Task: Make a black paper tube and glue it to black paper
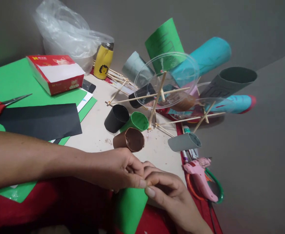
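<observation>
A green sheet [132, 211] was held at the near edge of the bench [165, 164], low in the view, with its upper edge pinched between the two hands. By the left hand [113, 169] the sheet was gripped from above, thumb and curled fingers brought narrowly together; by the right hand [168, 190] it was met from the other side, thumb set against the fingers close to one corner. The fingertips were nearly touching, and the far side of the sheet was hidden. The sheet looked curved rather than flat, so the step in hand was judged to be the shaping or pressing of its edge. A steady pinch from both thumbs seemed to be called for, with the edges kept lined up and the paper left uncreased.

Just beyond the hands, a brown tube [120, 141], a black tube [111, 121] and a green tube [137, 120] were grouped, and a grey tube [181, 143] was laid on its side to the right. The pink glue gun [201, 178] was placed at the right edge. On the left, red-handled scissors [7, 102] were rested on a black sheet [40, 122].
</observation>
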Tool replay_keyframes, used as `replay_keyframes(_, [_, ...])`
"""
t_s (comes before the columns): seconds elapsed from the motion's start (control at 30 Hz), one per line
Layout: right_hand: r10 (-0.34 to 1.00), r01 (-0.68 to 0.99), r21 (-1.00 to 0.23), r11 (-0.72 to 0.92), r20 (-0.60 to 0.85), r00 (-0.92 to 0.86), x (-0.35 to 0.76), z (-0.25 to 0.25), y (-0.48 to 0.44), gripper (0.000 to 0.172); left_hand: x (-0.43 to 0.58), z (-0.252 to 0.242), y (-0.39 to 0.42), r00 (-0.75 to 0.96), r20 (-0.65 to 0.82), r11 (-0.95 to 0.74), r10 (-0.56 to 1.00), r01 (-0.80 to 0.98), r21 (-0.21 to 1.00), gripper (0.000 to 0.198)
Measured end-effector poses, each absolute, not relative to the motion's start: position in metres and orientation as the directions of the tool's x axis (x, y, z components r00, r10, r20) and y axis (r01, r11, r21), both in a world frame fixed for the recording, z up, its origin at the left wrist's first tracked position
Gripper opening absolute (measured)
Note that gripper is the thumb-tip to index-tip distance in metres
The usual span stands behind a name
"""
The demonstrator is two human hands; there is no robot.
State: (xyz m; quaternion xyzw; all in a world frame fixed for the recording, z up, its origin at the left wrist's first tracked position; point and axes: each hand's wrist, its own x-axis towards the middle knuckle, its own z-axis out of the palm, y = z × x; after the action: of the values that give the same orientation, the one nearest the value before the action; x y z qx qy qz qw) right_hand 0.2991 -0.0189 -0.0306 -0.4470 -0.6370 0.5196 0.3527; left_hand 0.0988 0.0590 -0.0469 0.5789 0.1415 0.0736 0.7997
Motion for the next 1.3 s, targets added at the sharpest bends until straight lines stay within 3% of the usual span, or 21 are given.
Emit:
replay_keyframes(0.17, [0.935,0.217,-0.973,0.083,0.001,-0.354,0.3,-0.029,-0.018,0.018,0.098,-0.046,0.061,0.955,-0.167,0.369,0.246,0.067,0.927,0.021])
replay_keyframes(0.5, [0.958,0.323,-0.942,0.088,-0.009,-0.288,0.305,-0.027,-0.02,0.011,0.099,-0.04,0.056,0.92,-0.174,0.251,0.352,0.087,0.964,0.018])
replay_keyframes(0.8, [0.955,0.153,-0.987,0.053,0.005,-0.298,0.314,-0.036,-0.021,0.015,0.099,-0.04,0.058,0.939,-0.158,0.335,0.305,0.049,0.941,0.022])
replay_keyframes(1.07, [0.951,0.249,-0.964,0.09,0.01,-0.308,0.303,-0.029,-0.021,0.014,0.099,-0.04,0.055,0.94,-0.102,0.302,0.324,-0.001,0.953,0.021])
replay_keyframes(1.3, [0.941,0.12,-0.991,0.056,0.013,-0.337,0.312,-0.037,-0.02,0.014,0.1,-0.039,0.058,0.951,-0.069,0.35,0.301,-0.043,0.936,0.017])
